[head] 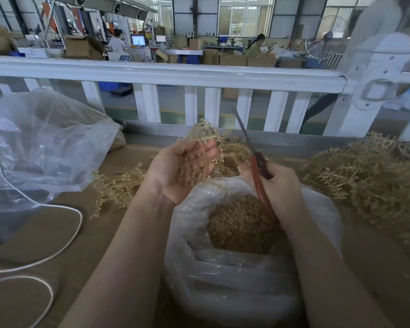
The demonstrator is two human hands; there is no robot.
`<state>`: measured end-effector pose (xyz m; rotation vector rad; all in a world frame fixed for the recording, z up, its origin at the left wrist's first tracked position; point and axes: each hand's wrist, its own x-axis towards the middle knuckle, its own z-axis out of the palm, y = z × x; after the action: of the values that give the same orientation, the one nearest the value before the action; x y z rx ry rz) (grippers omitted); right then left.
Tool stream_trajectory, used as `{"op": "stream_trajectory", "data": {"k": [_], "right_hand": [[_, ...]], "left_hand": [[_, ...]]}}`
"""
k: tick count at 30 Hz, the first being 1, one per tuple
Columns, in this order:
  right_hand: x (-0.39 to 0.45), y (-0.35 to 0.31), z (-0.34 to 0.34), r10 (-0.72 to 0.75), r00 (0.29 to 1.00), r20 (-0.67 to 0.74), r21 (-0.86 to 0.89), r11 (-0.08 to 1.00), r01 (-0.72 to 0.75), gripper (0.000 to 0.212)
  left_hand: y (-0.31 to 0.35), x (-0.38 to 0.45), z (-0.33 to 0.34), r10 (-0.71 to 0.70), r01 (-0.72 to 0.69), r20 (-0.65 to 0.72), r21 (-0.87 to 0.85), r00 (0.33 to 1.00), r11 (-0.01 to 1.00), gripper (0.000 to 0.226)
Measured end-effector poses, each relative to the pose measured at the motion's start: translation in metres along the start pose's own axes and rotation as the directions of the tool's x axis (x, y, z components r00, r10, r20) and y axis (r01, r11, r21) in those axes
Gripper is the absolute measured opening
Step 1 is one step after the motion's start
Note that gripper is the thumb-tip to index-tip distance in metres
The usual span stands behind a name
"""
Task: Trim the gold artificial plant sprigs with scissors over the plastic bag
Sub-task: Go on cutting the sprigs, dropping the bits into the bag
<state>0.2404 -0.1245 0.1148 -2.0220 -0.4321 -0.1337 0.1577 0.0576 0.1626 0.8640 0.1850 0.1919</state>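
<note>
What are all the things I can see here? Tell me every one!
Sprig in hand: one, gold, held above the bag.
Scissors: one pair, red handles, blades pointing up beside the sprig.
Plastic bag: one, clear, open in front, between the arms.
Trimmed bits: many, gold, inside that bag.
Sprig pile: one big heap, gold, table's right side.
Loose sprig: one, gold, table left of the hands.
Second bag: one, clear, crumpled at far left.
Cord: one, white, looping on the left.
Table: one, brown.
Railing: one, white, behind the table.
Left hand: one, palm up, gripping the sprig.
Right hand: one, gripping the scissors.
</note>
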Motion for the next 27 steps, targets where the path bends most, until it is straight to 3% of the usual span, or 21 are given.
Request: {"op": "stream_trajectory", "data": {"k": [3,6,9,12,15,18,20,23,27], "right_hand": [[-0.004,-0.008,-0.005,0.012,0.996,0.089,0.334,0.942,-0.041,0.049],[-0.007,-0.013,-0.01,0.012,0.989,0.146,0.515,0.853,-0.086,0.043],[-0.007,-0.015,-0.013,0.01,0.987,0.158,0.535,0.84,-0.094,0.042],[-0.006,-0.014,-0.012,-0.002,0.983,0.185,0.525,0.846,-0.097,0.027],[-0.004,-0.013,-0.01,-0.008,0.977,0.213,0.468,0.878,-0.095,0.012],[-0.002,-0.015,-0.008,0.016,0.964,0.264,0.406,0.905,-0.126,0.007],[-0.002,-0.016,-0.005,0.016,0.961,0.278,0.388,0.913,-0.127,0.008],[-0.004,-0.016,-0.001,-0.015,0.966,0.259,0.447,0.888,-0.106,0.009],[-0.003,-0.012,-0.002,-0.016,0.98,0.199,0.536,0.839,-0.095,0.003]], "left_hand": [[-0.004,0.001,0.0,-0.043,0.043,0.013,0.026,0.999,0.999,0.03],[-0.006,0.002,0.0,-0.116,0.113,0.029,0.09,0.993,0.989,0.031],[-0.009,0.001,0.0,-0.172,0.152,0.034,0.332,0.984,0.931,0.028],[-0.013,0.001,-0.002,-0.086,0.042,0.046,0.59,0.995,0.806,0.016],[-0.015,0.001,-0.001,-0.049,-0.02,0.087,0.65,0.995,0.759,0.012],[-0.017,0.002,-0.002,0.014,-0.063,0.082,0.626,0.997,0.777,0.007],[-0.017,0.002,-0.004,0.028,-0.065,0.071,0.597,0.997,0.8,0.013],[-0.016,0.0,-0.008,-0.061,-0.014,0.1,0.621,0.993,0.783,0.032],[-0.015,-0.003,-0.005,-0.087,0.014,0.069,0.702,0.994,0.712,0.075]]}}
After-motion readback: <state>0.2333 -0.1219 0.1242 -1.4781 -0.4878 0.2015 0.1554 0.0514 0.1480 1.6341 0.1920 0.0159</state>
